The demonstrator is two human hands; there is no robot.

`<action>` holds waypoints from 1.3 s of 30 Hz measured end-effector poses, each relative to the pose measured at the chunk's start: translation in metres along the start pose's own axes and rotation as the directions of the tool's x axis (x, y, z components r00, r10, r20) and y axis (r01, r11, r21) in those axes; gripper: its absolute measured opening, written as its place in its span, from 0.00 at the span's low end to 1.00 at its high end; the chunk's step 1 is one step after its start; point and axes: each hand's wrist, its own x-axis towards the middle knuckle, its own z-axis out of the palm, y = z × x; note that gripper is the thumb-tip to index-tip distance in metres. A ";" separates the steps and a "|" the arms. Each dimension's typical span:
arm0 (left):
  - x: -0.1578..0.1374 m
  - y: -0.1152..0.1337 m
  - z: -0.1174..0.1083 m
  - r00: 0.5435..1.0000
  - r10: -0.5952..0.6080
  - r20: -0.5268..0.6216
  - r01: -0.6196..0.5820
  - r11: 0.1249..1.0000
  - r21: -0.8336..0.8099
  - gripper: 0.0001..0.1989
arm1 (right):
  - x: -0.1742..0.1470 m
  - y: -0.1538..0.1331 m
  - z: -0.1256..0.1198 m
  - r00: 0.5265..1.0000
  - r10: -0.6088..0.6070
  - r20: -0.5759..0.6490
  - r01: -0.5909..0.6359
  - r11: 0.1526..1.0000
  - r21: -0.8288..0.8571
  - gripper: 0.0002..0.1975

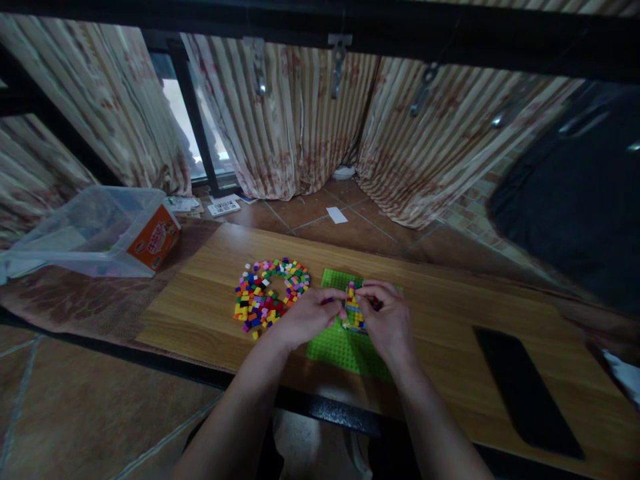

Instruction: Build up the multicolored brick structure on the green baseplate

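Observation:
A green studded baseplate [337, 353] lies on the wooden board. On it stands a small built-up figure of toy bricks [352, 308], mostly yellow and blue with a pink piece at its far end. My left hand [313, 317] comes in over the plate's left side, fingers bent and pinched together beside the bricks. A speck of purple shows by its fingertips, too small to tell whether it is held. From the right, my right hand [390, 317] closes thumb and fingers at the figure's right edge, covering part of it. What sits between those fingers is hidden.
A loose pile of coloured bricks [250, 300] spreads left of the plate on the wooden board [200, 293]. Farther left stands a clear plastic bin [115, 260] with an orange label. A black flat slab [525, 393] lies at right. Striped curtains [310, 120] hang behind.

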 end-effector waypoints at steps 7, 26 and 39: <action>-0.003 0.009 -0.001 0.996 -0.048 -0.078 0.016 0.930 -0.367 0.18 | -0.003 -0.011 -0.007 0.995 -0.102 -0.019 0.102 0.994 0.036 0.06; -0.005 0.011 -0.002 0.999 0.018 -0.040 -0.031 0.935 -0.353 0.09 | -0.004 -0.016 -0.011 0.975 -0.152 0.164 0.125 0.979 0.162 0.06; 0.002 0.005 0.014 0.983 0.059 -0.172 -0.078 0.991 -0.111 0.09 | -0.008 -0.021 -0.003 0.981 -0.194 0.021 0.195 0.981 -0.022 0.06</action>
